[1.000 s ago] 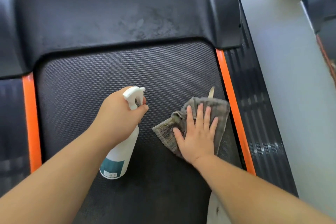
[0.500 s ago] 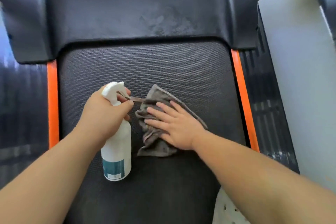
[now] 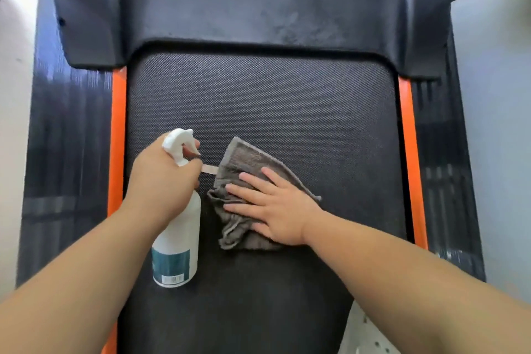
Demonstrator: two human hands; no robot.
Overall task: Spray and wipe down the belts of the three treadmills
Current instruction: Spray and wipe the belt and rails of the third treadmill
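A black textured treadmill belt [image 3: 287, 112] runs between two orange side strips. My left hand [image 3: 161, 181] grips the neck of a white spray bottle [image 3: 178, 241] with a teal label; its nozzle points right, toward the cloth. My right hand [image 3: 275, 207] presses flat, fingers spread and pointing left, on a crumpled grey cloth [image 3: 247, 161] lying on the belt just right of the bottle. A short beige tag sticks out from the cloth's left edge.
The dark motor cover [image 3: 258, 0] closes off the belt's far end. Orange strips [image 3: 117, 135] [image 3: 409, 152] and ribbed black side rails [image 3: 69, 138] [image 3: 439, 152] flank the belt. A pale wall or panel [image 3: 500, 123] stands on the right.
My right hand has slid the cloth leftward from the right orange strip toward the middle of the belt, ending beside the bottle. The left hand kept its grip on the bottle.
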